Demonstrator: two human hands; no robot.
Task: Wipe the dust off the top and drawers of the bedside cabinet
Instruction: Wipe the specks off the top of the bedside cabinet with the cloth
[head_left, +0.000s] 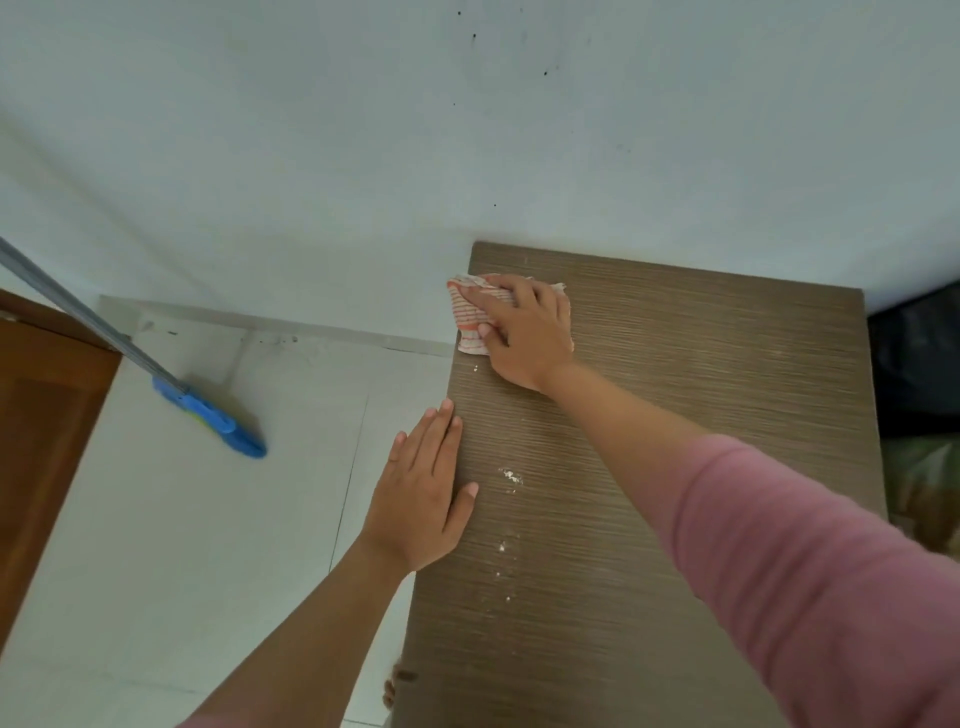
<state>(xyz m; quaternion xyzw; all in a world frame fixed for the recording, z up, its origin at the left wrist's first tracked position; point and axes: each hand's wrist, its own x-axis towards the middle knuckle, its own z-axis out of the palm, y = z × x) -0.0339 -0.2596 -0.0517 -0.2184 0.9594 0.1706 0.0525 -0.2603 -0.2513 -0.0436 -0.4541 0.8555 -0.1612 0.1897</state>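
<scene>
Cabinet top (675, 395) under right hand (524, 332), cloth (470, 317)

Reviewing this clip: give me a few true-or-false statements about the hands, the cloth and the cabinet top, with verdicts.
1. The right hand presses the cloth at the far left corner of the cabinet top. True.
2. The left hand holds a second cloth. False: it lies flat and bare at the top's left edge.
3. White specks remain on the top. True.
4. The mop lies on the cabinet. False: its head is on the floor, left of the cabinet.
</scene>
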